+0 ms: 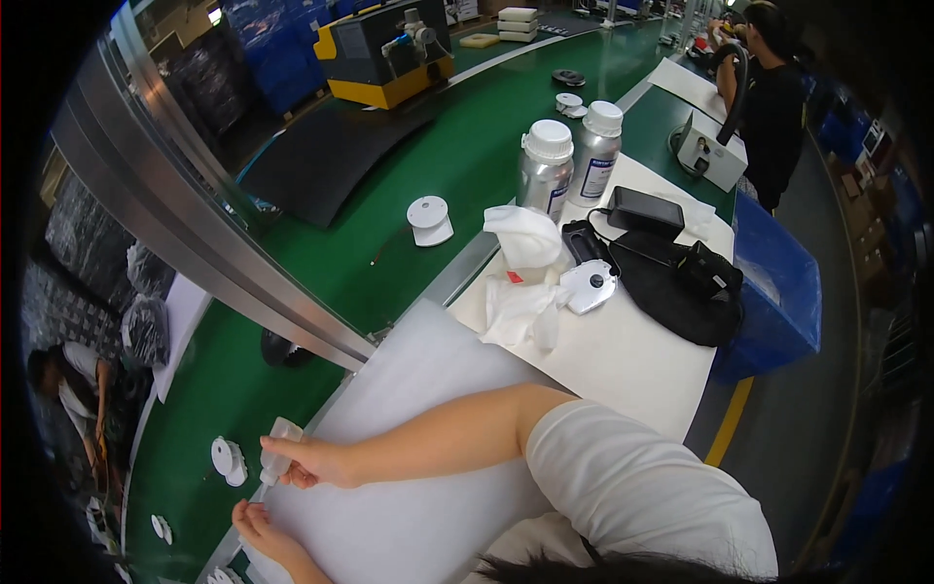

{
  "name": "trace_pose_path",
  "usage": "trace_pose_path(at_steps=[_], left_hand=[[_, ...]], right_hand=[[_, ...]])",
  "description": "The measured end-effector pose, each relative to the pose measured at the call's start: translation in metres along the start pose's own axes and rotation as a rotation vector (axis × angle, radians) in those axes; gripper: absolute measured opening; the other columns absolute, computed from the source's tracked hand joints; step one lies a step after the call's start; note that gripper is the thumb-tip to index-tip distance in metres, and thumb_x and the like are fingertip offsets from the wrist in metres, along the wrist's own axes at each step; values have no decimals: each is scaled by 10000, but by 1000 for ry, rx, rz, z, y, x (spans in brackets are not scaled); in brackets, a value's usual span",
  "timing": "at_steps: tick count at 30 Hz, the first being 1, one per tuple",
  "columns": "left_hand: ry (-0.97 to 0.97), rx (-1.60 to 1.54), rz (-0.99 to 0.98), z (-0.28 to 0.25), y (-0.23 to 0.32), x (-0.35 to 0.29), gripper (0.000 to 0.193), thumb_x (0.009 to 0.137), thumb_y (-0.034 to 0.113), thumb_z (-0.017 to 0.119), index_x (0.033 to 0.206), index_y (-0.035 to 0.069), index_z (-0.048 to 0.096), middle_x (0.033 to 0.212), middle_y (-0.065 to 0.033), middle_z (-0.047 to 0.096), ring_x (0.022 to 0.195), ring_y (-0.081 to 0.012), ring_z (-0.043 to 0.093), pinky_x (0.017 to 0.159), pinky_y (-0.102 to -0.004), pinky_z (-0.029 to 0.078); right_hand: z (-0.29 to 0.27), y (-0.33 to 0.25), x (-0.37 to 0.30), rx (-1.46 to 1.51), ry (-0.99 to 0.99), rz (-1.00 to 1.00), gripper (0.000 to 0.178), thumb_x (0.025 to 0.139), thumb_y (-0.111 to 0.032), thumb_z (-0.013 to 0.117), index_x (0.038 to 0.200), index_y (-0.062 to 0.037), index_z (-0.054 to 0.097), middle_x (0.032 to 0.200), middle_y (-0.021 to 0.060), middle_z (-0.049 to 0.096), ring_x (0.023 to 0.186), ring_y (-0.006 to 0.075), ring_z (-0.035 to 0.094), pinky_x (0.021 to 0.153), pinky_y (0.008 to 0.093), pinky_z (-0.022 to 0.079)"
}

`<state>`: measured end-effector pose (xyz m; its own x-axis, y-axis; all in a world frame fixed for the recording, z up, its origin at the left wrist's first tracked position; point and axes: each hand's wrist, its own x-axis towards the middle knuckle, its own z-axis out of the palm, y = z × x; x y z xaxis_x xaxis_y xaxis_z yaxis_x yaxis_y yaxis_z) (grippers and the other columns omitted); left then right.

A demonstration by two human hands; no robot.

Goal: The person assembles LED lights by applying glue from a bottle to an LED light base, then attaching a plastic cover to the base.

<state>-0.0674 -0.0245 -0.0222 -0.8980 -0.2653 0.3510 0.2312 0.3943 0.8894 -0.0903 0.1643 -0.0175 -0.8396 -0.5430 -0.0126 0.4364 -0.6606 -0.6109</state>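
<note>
My right hand [319, 461] is wrapped round a small translucent squeeze bottle [284, 429], tipped so its narrow nozzle points down. Just below that nozzle is my left hand [263, 533], its fingers bent and drawn together. Whatever they pinch, if anything, is too small to make out. Both hands are over the left edge of a white foam sheet [418, 389]. A white round-topped plastic part [228, 459] lies close by on the green conveyor belt [360, 263].
Metal posts [243, 253] rise at the left. Two silver bottles with white caps [547, 170], crumpled white wipes [520, 307], a white device [590, 285] and a black pouch [671, 292] are on the side table. A blue-lined bin [773, 292] stands right. Other people work farther off.
</note>
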Motion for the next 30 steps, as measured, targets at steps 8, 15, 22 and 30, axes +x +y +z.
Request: trace_pose_path(at_steps=[8,15,22,30], left_hand=[[-121,-102,-33,6,12,-8,202,870,193,423,985,32,466,705,19,441,628,-46,378,569,-175,291],[-183,-112,-23,7,11,-8,208,863,199,440,987,32,454,667,25,427,623,-51,374,567,-173,278],[-219,-112,-63,-4,-5,-5,252,836,159,484,1037,9,460,833,-18,485,745,-85,448,675,-205,377],[-240,-29,-41,19,-2,-5,252,800,84,527,1046,43,491,854,-37,541,776,-105,510,690,-233,425]], right_hand=[[1,2,-3,-31,90,-34,390,808,-514,474,948,-158,396,764,49,484,442,67,382,403,190,264],[1,-1,-8,-43,57,-41,399,814,-531,447,937,-155,399,759,39,470,443,64,376,405,187,256],[-1,1,-1,21,20,-12,345,812,-497,481,863,-156,461,705,23,491,445,69,388,411,196,285],[-10,-17,-17,16,152,-59,372,853,-485,392,997,-154,479,707,17,495,556,105,441,498,231,360]])
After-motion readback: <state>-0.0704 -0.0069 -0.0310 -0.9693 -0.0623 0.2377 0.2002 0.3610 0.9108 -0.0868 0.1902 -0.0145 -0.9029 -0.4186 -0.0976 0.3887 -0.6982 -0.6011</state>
